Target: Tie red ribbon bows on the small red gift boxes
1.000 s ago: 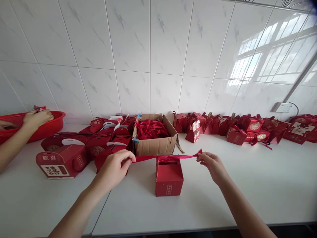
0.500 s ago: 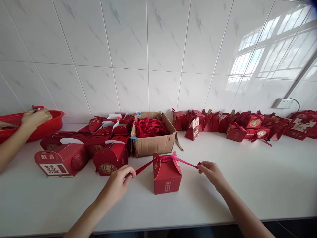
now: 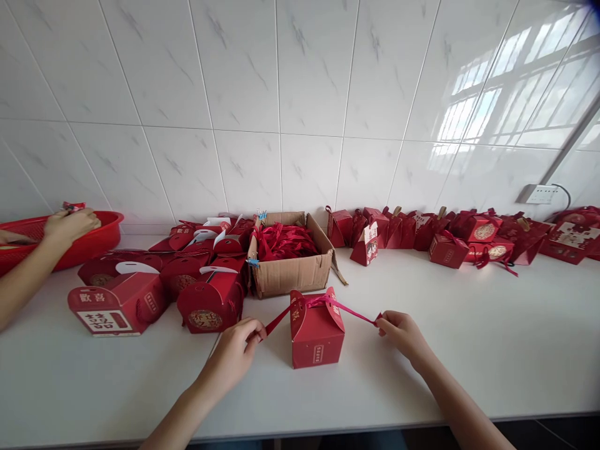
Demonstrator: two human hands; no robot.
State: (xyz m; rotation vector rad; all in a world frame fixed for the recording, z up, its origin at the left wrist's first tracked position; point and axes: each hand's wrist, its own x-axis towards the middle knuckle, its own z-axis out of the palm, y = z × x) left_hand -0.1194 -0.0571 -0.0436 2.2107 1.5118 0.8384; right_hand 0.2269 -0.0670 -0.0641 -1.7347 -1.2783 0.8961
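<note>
Left hand [image 3: 239, 347] and right hand [image 3: 400, 332] pinch a flat, satiny ribbon [image 3: 355, 312] across a smooth, boxy red carton [image 3: 315, 340].

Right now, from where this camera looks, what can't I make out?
All in the head view:
Inside of the red box: hidden by its closed top.
Left end of the ribbon: hidden in the left hand.
Floor of the cardboard carton: covered by heaped ribbons.
Far left of the basket: cut off by the picture's edge.
Writing on the box's small label: too small to read.
</note>
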